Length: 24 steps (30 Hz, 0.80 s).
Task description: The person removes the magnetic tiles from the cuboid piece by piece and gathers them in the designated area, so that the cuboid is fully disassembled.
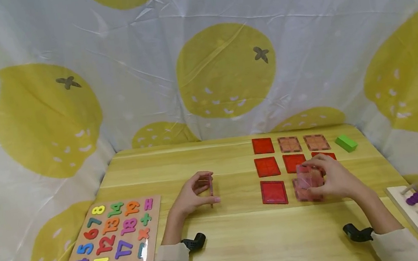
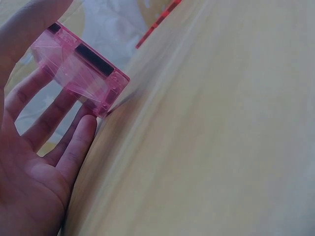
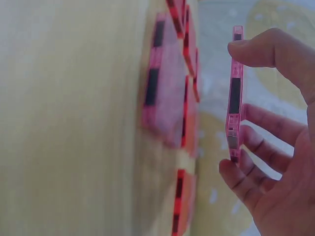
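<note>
My left hand [image 1: 191, 197] pinches a translucent pink square magnetic tile [image 2: 81, 66] by its edges, thumb on one side and fingers on the other. That tile stands on edge, close to the wood surface. My right hand [image 1: 334, 178] holds another translucent pink magnetic tile [image 3: 235, 93] upright between thumb and fingers. Just below the right hand lies a pink tile [image 1: 306, 196], partly covered and blurred. Red tiles [image 1: 267, 167] and paler tiles [image 1: 289, 144] lie in rows beyond. The right hand partly hides a red tile [image 1: 324, 155] in the middle row.
A board of colored foam-like numbers [image 1: 103, 250] lies at the left edge of the table [image 1: 244, 249]. A green block [image 1: 346, 143] sits at the back right. At the right edge stands a wooden rack [image 1: 414, 213] with pegs and colored beads. A lemon-print curtain [image 1: 147, 81] hangs behind.
</note>
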Motion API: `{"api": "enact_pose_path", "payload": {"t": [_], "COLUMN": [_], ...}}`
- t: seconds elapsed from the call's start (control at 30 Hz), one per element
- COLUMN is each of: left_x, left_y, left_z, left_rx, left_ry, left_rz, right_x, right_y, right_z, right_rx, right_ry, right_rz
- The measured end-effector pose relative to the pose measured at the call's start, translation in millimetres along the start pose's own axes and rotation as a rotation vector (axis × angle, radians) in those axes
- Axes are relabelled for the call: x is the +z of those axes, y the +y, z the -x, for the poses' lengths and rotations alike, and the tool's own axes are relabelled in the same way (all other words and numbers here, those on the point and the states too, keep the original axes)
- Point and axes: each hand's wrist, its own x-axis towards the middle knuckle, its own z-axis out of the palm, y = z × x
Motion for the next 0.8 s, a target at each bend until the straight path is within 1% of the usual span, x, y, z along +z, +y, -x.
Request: {"api": "enact_pose_path", "payload": {"t": [0.1, 0.27, 0.33, 0.47, 0.6, 0.8], "left_x": [-1.3, -1.4, -1.3, -1.8, -1.9, -2.0], "left_y": [0.7, 0.5, 0.0, -1.1, -1.5, -2.3], "left_z": [0.1, -0.9, -0.9, -0.9, -1.6, -1.9], "left_rx": [-0.008, -0.015, -0.015, -0.019, -0.025, -0.025], "left_ry": [0.008, -0.001, -0.002, 0.001, 0.001, 0.000], "left_rz": [-0.006, -0.021, -0.029, -0.041, -0.046, -0.048], "right_x": [-2, -5, -6, -7, -10, -12], "right_y": [11, 32, 39, 50, 57, 60], "right_z": [8.7, 21.7, 26.6, 35.1, 41.7, 46.8], "right_rx": [0.014, 0.047, 0.051, 0.033, 0.032, 0.076], "right_ry": [0.013, 0.031, 0.034, 0.023, -0.009, -0.088], "right_rz": [0.011, 0.024, 0.038, 0.059, 0.054, 0.016]}}
